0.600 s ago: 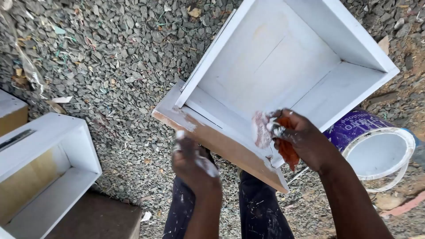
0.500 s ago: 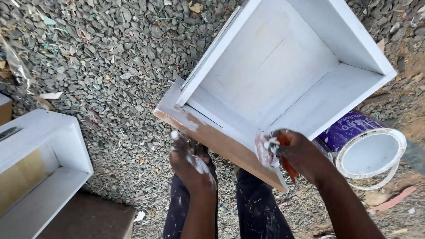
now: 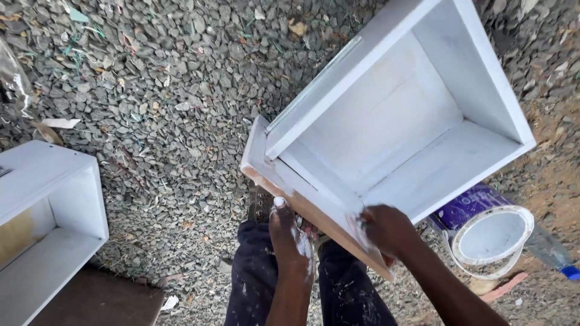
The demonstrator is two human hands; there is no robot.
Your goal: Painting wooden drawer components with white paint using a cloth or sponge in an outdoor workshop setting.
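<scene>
A white-painted wooden box (image 3: 386, 121) fills the upper right of the frame, open side up and tilted, its inside streaked chalky white (one lower edge shows bare brown wood). The left hand (image 3: 291, 241), paint-smeared, reaches up at lower centre, fingertips touching that unpainted edge. The right hand (image 3: 386, 229) grips the box's lower corner. A paint tub (image 3: 483, 232) lies on gravel (image 3: 151, 90) at lower right

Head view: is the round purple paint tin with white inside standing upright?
No, the purple paint tin lies on its side on the gravel, mouth facing the camera.
</scene>
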